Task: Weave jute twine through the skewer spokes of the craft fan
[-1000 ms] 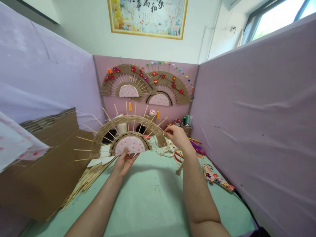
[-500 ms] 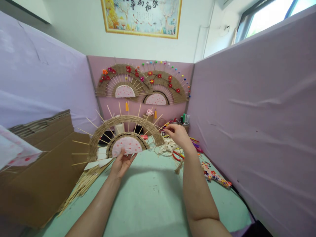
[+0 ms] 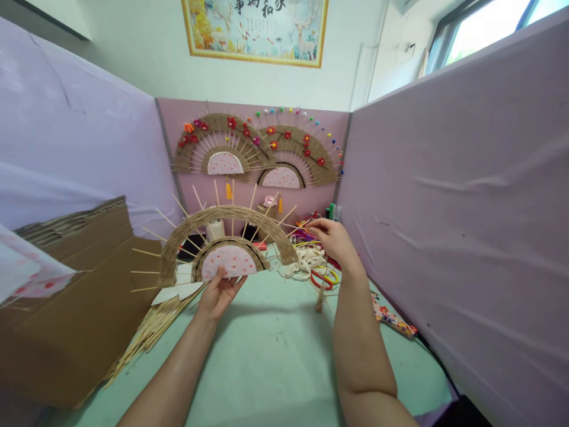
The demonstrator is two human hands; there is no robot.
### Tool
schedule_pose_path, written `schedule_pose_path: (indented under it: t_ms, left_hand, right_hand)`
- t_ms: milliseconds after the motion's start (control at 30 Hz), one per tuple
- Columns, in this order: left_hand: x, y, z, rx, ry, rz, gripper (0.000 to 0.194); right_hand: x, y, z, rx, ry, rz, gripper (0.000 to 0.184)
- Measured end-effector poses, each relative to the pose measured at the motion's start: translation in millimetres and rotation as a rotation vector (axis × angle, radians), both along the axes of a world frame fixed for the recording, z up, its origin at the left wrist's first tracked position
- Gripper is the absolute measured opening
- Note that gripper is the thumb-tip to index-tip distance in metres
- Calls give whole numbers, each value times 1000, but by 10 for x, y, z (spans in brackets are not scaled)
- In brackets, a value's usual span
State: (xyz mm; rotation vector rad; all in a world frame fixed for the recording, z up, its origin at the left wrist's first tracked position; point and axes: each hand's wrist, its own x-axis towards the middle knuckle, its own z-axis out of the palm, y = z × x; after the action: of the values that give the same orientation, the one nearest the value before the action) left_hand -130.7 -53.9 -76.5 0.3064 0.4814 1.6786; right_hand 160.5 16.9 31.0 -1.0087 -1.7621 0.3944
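Note:
A half-round woven fan (image 3: 227, 214) with thin sticks fanning outward stands above the table, its spotted pink-and-white centre facing me. My left hand (image 3: 220, 296) grips it at the lower middle, thumb on the front of the pink patch and fingers behind. To the right of the fan, my right hand (image 3: 329, 237) is closed in a pinch on a thin strand of twine, which stretches from the fan's right side to the fingertips. A small bundle of twine (image 3: 320, 298) dangles below, left of my right forearm.
Two decorated fans (image 3: 224, 127) hang on the pink back panel. Red-handled scissors (image 3: 320, 279) and pale cord (image 3: 306, 261) lie at the back right. Bamboo sticks (image 3: 146, 329) and a cardboard box (image 3: 66, 332) are at left; a floral-patterned piece (image 3: 393, 317) lies at right.
My right hand has moved to the right, drawing the strand of twine away from the fan. The hanging twine bundle has swung upright. My left hand keeps its hold, the fan tilting only slightly.

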Motion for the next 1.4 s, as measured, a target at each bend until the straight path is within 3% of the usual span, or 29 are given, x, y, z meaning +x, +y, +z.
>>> schedule_pose_path:
  t_ms: [167, 300, 433, 567, 867, 1100, 1400]
  left_hand:
    - [-4, -15, 11, 17, 15, -22, 23]
    - [-32, 8, -14, 26, 8, -33, 25]
    - [-68, 44, -56, 50, 3, -17, 27]
    - [-72, 53, -56, 45, -14, -28, 27]
    - [-11, 21, -25, 11, 29, -30, 23]
    - [41, 10, -2, -19, 37, -17, 17]
    - [43, 48, -37, -21, 39, -4, 19]
  right_hand:
    - [75, 15, -14, -85, 114, 102, 22]
    - [121, 72, -52, -125, 94, 95, 21]
    - [102, 62, -86, -57, 86, -14, 19]
    - [26, -112, -173, 9, 111, -149, 16]
    - [-84, -450, -591, 227, 161, -348, 17]
    - [-186, -518, -902, 241, 82, -275, 17]
    - [-192, -584, -961, 189, 133, -213, 15]
